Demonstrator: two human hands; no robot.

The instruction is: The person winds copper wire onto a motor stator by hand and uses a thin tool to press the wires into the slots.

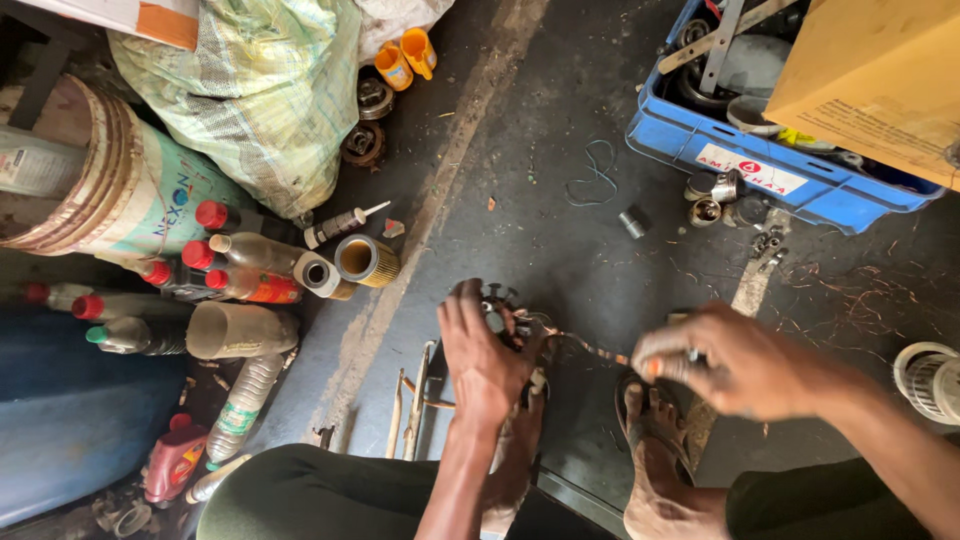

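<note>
Your left hand point(485, 365) clamped the heavy, rigid motor core point(503, 310); beside it, your right hand's point(735, 365) fingers pinched thin copper wire point(590, 347), easily kinked.

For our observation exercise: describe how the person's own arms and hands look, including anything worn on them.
Both forearms are bare, with no sleeves, gloves, watch or rings visible. The left hand and right hand look smudged with dark grime. The right hand is slightly motion-blurred.

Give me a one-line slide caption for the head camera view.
Left hand steadies a round metal part on a dark workshop floor while right hand pulls a thin strip from it.
</note>
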